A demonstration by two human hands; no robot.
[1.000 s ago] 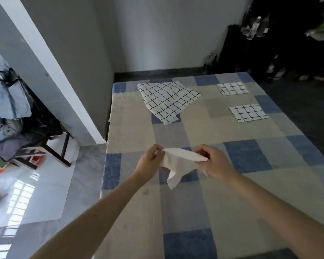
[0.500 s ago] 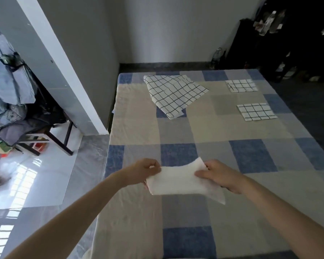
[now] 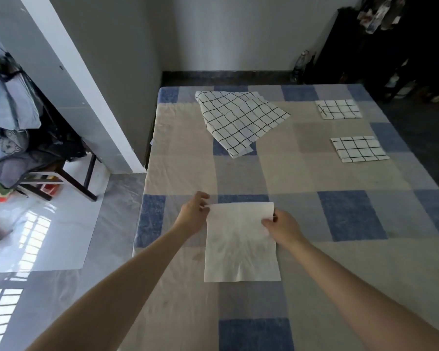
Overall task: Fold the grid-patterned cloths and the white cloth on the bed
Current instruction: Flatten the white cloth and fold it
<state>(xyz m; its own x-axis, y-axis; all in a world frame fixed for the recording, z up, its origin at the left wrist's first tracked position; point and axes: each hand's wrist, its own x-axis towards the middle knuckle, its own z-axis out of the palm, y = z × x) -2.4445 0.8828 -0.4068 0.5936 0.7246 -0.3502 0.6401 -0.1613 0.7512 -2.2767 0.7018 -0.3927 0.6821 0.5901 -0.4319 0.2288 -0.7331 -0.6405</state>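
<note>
Now flat: white cloth held at its far corners

Spread on the bed [image 3: 314,173], our white cloth [image 3: 241,247] lies near the front edge with its long axis running 12 to 6, away from us and back. Our left hand [image 3: 192,216] pinches the far left corner, thumb and fingertips closed on the edge; our right hand [image 3: 281,230] pinches the right edge just below the far right corner. Both hands sit at the 12 o'clock end, one on each side, neither nearer than the other. The free near edge lies at 6 o'clock from our fingers, resting on the bed. We judge the coming fold turns on that line: the held end would travel toward 6 to meet the near edge, halving the long side.

Well apart, at 12 o'clock, one grid cloth [image 3: 238,120] lies loose and only partly folded. At 1 and 2 o'clock two small grid squares [image 3: 340,109] [image 3: 357,148] lie already folded. So, by our reckoning, the white cloth and the loose grid cloth are left.
</note>
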